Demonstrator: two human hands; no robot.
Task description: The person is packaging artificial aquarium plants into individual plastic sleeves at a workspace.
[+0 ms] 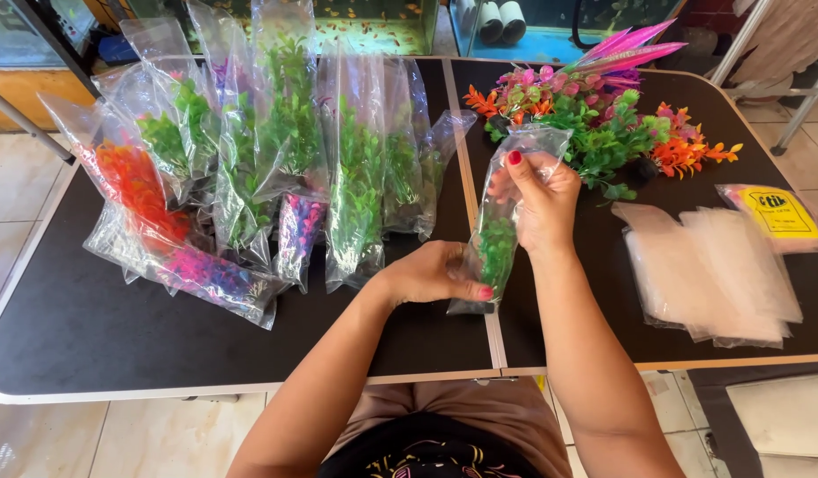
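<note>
My right hand [541,199] pinches the open top of a clear plastic bag [515,168] that holds a small green plastic plant [496,248]. My left hand [435,273] grips the lower part of the same bag from the left, thumb across its bottom. The bag stands almost upright over the seam between two black tables [117,336].
Several bagged plastic plants [276,159], green, orange and pink, lie in a row on the left table. Loose colourful plastic plants [603,115] sit at the back right. A stack of empty clear bags [710,274] and a yellow-labelled pack [776,212] lie at the right. Aquariums stand behind.
</note>
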